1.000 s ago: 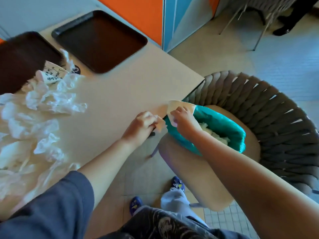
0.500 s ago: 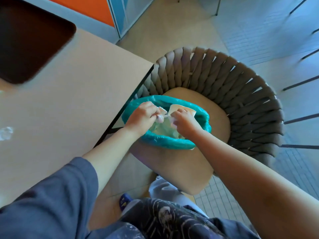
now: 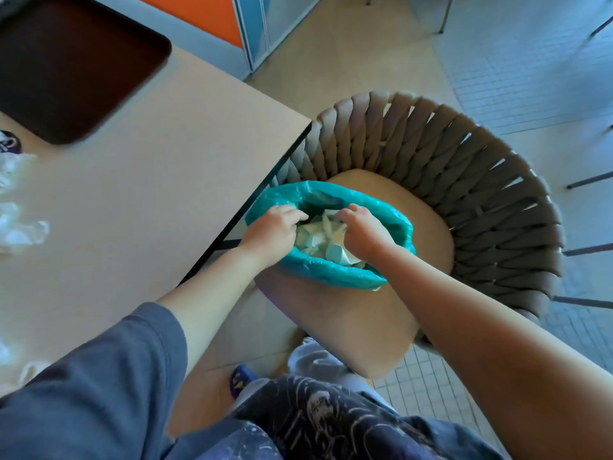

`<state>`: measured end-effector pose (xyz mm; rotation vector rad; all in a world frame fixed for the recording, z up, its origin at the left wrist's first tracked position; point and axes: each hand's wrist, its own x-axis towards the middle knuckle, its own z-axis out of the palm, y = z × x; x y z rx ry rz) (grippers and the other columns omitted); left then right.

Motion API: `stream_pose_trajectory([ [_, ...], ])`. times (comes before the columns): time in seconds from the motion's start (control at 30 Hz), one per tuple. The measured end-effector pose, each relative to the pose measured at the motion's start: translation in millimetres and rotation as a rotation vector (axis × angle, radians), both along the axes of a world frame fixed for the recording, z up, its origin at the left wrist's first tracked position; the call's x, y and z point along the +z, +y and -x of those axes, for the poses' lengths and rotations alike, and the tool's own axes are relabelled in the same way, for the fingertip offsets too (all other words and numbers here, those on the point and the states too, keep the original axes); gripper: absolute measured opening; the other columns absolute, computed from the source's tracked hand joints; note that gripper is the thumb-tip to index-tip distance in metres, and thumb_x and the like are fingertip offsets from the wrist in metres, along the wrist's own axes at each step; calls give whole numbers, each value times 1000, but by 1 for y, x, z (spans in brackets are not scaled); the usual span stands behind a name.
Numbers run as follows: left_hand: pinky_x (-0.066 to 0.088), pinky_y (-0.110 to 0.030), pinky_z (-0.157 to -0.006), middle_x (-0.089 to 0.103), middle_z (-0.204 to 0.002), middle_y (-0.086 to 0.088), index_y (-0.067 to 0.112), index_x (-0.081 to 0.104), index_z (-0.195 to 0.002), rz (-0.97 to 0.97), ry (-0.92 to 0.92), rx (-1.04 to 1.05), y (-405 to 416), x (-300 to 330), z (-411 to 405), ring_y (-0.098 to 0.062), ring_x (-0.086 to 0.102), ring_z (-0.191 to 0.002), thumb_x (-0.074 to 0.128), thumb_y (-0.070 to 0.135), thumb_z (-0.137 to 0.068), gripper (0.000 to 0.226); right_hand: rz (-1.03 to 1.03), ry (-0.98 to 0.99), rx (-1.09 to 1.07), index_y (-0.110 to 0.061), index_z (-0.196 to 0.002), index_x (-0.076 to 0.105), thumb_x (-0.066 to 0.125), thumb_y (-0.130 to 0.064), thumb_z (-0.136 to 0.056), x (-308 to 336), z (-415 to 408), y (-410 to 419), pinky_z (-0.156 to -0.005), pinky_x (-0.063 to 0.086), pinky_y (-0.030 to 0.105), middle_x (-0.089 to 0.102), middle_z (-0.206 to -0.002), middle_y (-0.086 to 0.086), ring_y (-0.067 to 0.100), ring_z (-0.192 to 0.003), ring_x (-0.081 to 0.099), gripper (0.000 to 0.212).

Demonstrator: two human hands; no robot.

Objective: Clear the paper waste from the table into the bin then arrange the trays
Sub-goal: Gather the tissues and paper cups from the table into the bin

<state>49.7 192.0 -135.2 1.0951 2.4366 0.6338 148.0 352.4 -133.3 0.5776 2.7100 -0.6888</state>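
Over bin (image 3: 335,280) | left hand (image 3: 270,232), right hand (image 3: 360,232) curled, pressing paper waste (image 3: 320,239) beneath

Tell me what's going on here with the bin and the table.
A person has both hands, left hand and right hand, down in the teal-lined bin on the woven chair, pressing on white paper waste. More crumpled white paper lies on the beige table beside a dark brown tray.

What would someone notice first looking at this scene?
Both hands, left hand and right hand, reach into the teal bin bag on the chair, pressing on paper. On the table, a dark tray sits at the far left, with crumpled waste still at the left edge.
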Motion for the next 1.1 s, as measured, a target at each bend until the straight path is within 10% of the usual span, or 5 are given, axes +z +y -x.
stream_pose_trajectory([
  [0.43, 51, -42, -77, 67, -95, -12, 7, 70, -96, -115, 200, 140, -118, 48, 5, -35, 59, -92, 44, 10, -77, 32, -48, 228, 179, -7, -126, 52, 44, -2, -88, 39, 48, -102, -100, 40, 40, 49, -127, 15, 32, -121, 42, 38],
  [0.77, 28, -35, -97, 59, -119, -3, 16, 68, -101, -52, 258, 462, -277, 60, -26, -22, 47, -119, 64, 29, -83, 23, 29, 308, 488, -12, -125, 54, 48, -39, -92, 53, 58, -254, -104, 37, 43, 52, -132, 7, 26, -126, 38, 43],
  [1.1, 38, -44, -95, 61, -117, 1, 16, 70, -95, -6, 283, 656, -408, 55, -61, -25, 51, -113, 56, 32, -82, 25, 161, 309, 686, -14, -132, 49, 59, -41, -86, 44, 51, -378, -107, 34, 45, 43, -143, 9, 28, -133, 33, 54],
])
